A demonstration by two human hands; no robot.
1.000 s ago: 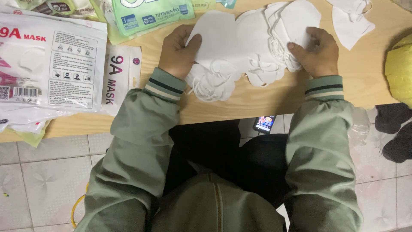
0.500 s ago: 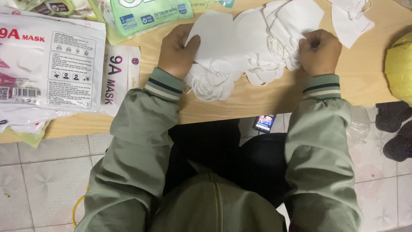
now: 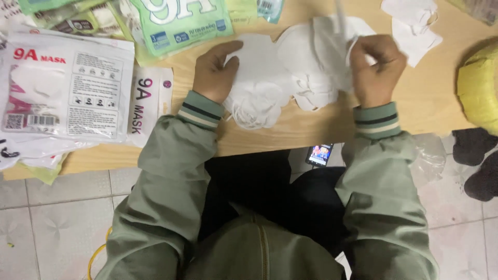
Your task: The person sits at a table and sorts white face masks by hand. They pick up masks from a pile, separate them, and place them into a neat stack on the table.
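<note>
A light wooden table (image 3: 321, 129) fills the upper part of the view, seen from above by a seated person in a green jacket. Left of the hands lie large white mask packets (image 3: 67, 88), with green mask packets (image 3: 181, 23) just above them. Between the hands sits a loose pile of white face masks (image 3: 280, 78). The left hand (image 3: 215, 72) lies flat with fingers spread, pressing on the pile's left side, gripping nothing. The right hand (image 3: 376, 67) is clenched around the right edge of the top mask, pinching it and lifting it slightly. Beyond the right hand lie two separate white masks (image 3: 412, 26). Below the table edge, near the right sleeve, a small phone (image 3: 319, 154) shows.
</note>
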